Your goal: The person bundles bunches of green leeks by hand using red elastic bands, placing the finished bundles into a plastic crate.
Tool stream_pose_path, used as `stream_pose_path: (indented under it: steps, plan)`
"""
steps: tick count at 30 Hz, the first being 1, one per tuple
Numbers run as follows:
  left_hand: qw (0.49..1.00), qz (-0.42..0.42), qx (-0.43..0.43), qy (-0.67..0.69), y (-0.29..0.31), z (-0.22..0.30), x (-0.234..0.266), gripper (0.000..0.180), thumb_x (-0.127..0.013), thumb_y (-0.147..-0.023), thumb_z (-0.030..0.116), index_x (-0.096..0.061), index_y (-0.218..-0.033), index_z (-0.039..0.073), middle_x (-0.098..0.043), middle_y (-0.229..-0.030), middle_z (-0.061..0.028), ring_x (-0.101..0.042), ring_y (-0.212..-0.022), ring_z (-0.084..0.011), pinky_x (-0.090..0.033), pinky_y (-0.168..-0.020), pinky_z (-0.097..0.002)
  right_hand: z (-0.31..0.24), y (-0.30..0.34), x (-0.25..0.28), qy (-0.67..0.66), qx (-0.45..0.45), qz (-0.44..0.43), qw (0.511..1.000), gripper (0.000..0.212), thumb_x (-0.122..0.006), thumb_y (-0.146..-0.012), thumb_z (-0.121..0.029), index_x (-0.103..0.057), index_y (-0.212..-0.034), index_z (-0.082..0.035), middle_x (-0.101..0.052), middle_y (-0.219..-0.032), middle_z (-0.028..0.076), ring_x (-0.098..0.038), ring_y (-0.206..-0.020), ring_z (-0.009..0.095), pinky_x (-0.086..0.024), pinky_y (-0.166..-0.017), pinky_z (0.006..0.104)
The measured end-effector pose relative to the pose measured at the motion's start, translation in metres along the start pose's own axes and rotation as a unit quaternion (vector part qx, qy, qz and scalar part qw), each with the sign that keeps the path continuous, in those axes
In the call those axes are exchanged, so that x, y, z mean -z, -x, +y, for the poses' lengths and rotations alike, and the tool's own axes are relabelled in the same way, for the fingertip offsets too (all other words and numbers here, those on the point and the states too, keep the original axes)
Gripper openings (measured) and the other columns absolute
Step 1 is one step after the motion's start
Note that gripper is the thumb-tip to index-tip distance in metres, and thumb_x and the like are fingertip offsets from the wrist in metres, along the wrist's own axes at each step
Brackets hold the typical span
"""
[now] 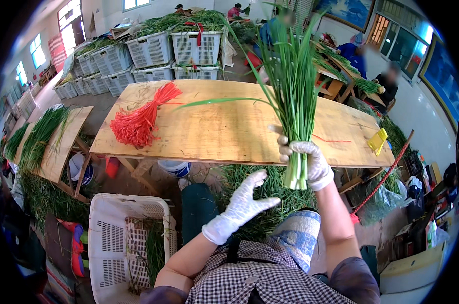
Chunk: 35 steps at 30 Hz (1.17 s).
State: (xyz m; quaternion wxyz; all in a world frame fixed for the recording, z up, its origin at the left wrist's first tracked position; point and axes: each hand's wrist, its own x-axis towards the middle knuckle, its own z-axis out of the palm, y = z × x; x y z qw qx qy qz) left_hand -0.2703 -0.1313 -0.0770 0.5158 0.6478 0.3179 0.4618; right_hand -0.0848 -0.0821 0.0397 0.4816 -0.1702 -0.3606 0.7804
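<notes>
My right hand [310,161], in a white glove, is closed round the lower stems of a bunch of Chinese chives [293,96]. The bunch stands upright over the table's near edge, pale cut ends down, and one long leaf sticks out to the left. My left hand [244,201], gloved too, is apart from the bunch at lower left, fingers spread with nothing in them. On the wooden table [214,121], a bundle of red ties [140,119] lies at the left. A single red tie [333,139] rests right of the bunch, near a yellow object [377,141].
A white crate [108,248] with some greens stands at lower left. Loose leaves [270,223] heap beneath the table. Stacked crates [196,48] full of greens stand behind, and a side table [47,142] holds more. Other people [352,54] sit at the far right.
</notes>
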Motion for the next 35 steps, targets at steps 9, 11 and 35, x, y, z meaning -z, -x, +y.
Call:
stream_pose_path:
  steps: [9,11,35]
  plan:
    - [0.969,-0.072,0.151,0.185,0.003,-0.005,0.046,0.044,-0.068,-0.086,0.01,-0.053,-0.126,-0.001,-0.062,-0.119,-0.0082,-0.058,-0.106,-0.0194,-0.048,-0.096,-0.0346,-0.111,0.127,-0.052,0.647,-0.338,0.147,0.667,0.039,-0.073,-0.068,-0.009,-0.064,-0.105,0.0,-0.066,-0.085,0.005,-0.058,-0.076,0.011,-0.048,-0.068,0.0265]
    - [0.926,-0.079,0.231,0.287,-0.019,-0.006,0.036,0.046,-0.07,-0.084,0.01,-0.054,-0.126,0.0,-0.061,-0.118,-0.0089,-0.059,-0.104,-0.0181,-0.05,-0.094,-0.0342,-0.158,0.137,-0.051,0.636,-0.088,0.239,0.728,0.026,-0.069,-0.071,-0.004,-0.066,-0.095,0.003,-0.063,-0.073,0.001,-0.057,-0.063,0.009,-0.047,-0.055,0.0242]
    - [0.769,-0.027,-0.12,-0.627,-0.287,-0.094,-0.141,0.032,-0.059,-0.086,0.027,-0.062,-0.116,0.016,-0.059,-0.106,-0.0086,-0.054,-0.102,-0.0267,-0.047,-0.08,-0.0435,-0.076,0.007,0.21,0.777,-0.212,0.481,0.347,0.092,-0.06,-0.083,-0.055,-0.023,-0.144,0.003,-0.049,-0.132,0.025,-0.063,-0.104,0.036,-0.052,-0.087,0.0435]
